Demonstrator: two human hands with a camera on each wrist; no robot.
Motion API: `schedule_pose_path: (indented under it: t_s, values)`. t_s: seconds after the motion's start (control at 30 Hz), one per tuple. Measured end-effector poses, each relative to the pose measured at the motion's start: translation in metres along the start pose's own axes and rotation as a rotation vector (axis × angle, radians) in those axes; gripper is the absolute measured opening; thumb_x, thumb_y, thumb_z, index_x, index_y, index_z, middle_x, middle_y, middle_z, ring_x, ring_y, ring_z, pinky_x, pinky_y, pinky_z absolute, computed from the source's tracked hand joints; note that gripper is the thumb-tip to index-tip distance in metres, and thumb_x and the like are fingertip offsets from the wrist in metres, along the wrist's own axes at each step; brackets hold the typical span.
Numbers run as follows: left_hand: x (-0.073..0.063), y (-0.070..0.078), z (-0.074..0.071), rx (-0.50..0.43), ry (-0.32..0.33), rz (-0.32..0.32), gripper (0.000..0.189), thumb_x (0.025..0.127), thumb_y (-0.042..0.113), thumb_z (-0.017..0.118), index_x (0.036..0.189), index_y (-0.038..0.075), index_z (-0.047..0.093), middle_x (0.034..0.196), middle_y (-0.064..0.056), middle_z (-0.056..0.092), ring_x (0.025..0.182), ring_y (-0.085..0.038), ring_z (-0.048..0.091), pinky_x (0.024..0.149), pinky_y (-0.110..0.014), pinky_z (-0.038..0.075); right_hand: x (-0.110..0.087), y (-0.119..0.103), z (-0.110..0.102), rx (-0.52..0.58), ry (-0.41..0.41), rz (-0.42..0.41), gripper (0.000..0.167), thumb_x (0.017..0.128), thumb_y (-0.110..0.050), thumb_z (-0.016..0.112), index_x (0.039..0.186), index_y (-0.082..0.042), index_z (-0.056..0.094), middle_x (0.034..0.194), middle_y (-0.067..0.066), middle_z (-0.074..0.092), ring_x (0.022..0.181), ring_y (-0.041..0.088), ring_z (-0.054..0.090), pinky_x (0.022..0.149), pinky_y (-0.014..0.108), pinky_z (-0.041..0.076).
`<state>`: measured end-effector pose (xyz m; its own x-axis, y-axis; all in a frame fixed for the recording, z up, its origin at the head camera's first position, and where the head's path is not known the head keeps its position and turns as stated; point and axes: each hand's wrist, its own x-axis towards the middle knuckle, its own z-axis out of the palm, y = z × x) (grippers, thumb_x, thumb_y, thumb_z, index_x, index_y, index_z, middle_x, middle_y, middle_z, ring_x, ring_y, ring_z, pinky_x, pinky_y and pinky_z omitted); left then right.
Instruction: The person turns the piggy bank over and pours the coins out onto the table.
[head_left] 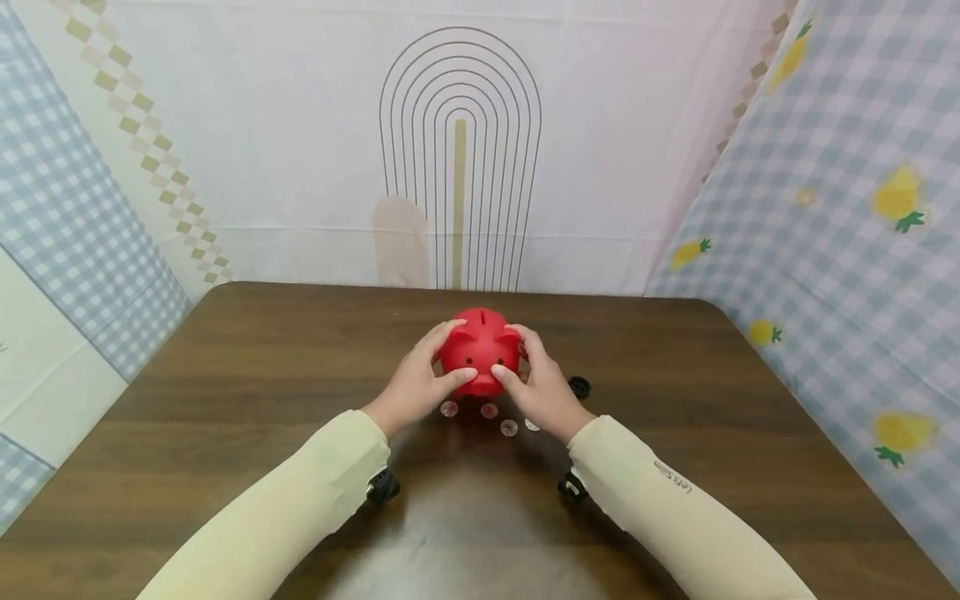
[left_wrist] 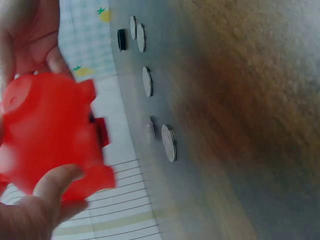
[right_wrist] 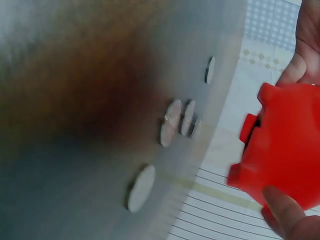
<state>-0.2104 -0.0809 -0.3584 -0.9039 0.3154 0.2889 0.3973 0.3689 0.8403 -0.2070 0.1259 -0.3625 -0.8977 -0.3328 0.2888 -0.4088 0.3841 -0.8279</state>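
A red piggy bank (head_left: 480,337) is held up between my two hands, its snout towards me and the slot on top. My left hand (head_left: 416,379) grips its left side, thumb across the front by the snout. On the other side my right hand (head_left: 546,390) grips it the same way, fingers behind the ear. Both wrist views show the piggy bank (left_wrist: 47,130) raised over the table, stubby feet downward. Beneath it, several silver coins (head_left: 509,427) lie on the wood. One coin (right_wrist: 141,188) looks large in the right wrist view.
To the right of my right hand lies a small round black cap (head_left: 580,387) on the brown wooden table (head_left: 300,358). A white patterned cloth (head_left: 300,125) hangs behind the table's far edge, and a blue checked cloth (head_left: 817,250) hangs along the right side.
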Motion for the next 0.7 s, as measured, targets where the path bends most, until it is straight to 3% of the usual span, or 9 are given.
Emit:
schedule_pose_path:
  t_s: [0.13,0.2,0.27,0.43,0.5,0.6,0.7]
  values:
    - [-0.004,0.003,0.001,-0.036,0.090,0.197,0.068,0.082,0.007,0.075,0.143,0.011,0.043,0.156,-0.016,0.022,0.133,-0.037,0.040,0.091,-0.045,0.051,-0.001,-0.002,-0.004,-0.106,0.100,-0.314,0.067,0.087,-0.005,0.069,0.142,-0.004,0.032,0.150,0.017,0.032,0.122,0.035,0.051,0.092,0.046,0.051]
    - [-0.004,0.005,0.002,-0.042,0.106,0.265,0.069,0.081,0.005,0.075,0.142,0.008,0.043,0.157,-0.017,0.020,0.130,-0.039,0.042,0.089,-0.045,0.051,-0.001,-0.004,-0.006,-0.153,0.139,-0.414,0.068,0.084,-0.002,0.070,0.140,0.000,0.032,0.152,0.020,0.027,0.125,0.036,0.047,0.093,0.048,0.049]
    - [-0.001,0.004,0.002,-0.038,0.100,0.255,0.067,0.083,0.007,0.074,0.142,0.008,0.044,0.154,-0.017,0.027,0.130,-0.038,0.043,0.092,-0.045,0.051,-0.001,-0.005,-0.006,-0.133,0.124,-0.373,0.067,0.085,-0.003,0.070,0.140,0.000,0.032,0.147,0.021,0.035,0.121,0.036,0.052,0.091,0.047,0.051]
    - [0.004,-0.003,0.001,-0.101,-0.020,-0.036,0.065,0.088,0.014,0.071,0.145,0.015,0.040,0.140,-0.012,0.048,0.125,-0.032,0.051,0.096,-0.042,0.050,0.003,-0.005,-0.004,-0.053,-0.027,0.031,0.061,0.094,-0.017,0.064,0.144,-0.010,0.030,0.135,0.014,0.050,0.119,0.033,0.056,0.091,0.044,0.052]
    - [0.004,-0.005,0.001,-0.139,-0.045,-0.088,0.066,0.088,0.013,0.070,0.146,0.016,0.038,0.140,-0.012,0.049,0.123,-0.032,0.052,0.095,-0.042,0.051,0.004,-0.005,-0.003,-0.055,-0.052,0.088,0.061,0.094,-0.019,0.063,0.144,-0.011,0.029,0.136,0.014,0.049,0.123,0.033,0.053,0.093,0.045,0.051]
    - [0.001,-0.004,0.001,-0.125,0.007,-0.021,0.065,0.088,0.013,0.071,0.145,0.014,0.040,0.145,-0.014,0.043,0.128,-0.034,0.048,0.096,-0.044,0.049,0.004,-0.006,-0.003,-0.085,-0.016,0.002,0.061,0.093,-0.017,0.064,0.143,-0.010,0.031,0.138,0.014,0.048,0.118,0.032,0.056,0.091,0.044,0.052]
    - [-0.002,0.001,0.002,-0.099,0.094,0.132,0.065,0.084,0.008,0.073,0.142,0.010,0.044,0.153,-0.016,0.031,0.130,-0.038,0.045,0.094,-0.046,0.049,0.004,-0.007,-0.005,-0.166,0.066,-0.234,0.062,0.090,-0.011,0.067,0.141,-0.005,0.033,0.144,0.018,0.040,0.118,0.033,0.055,0.091,0.044,0.052]
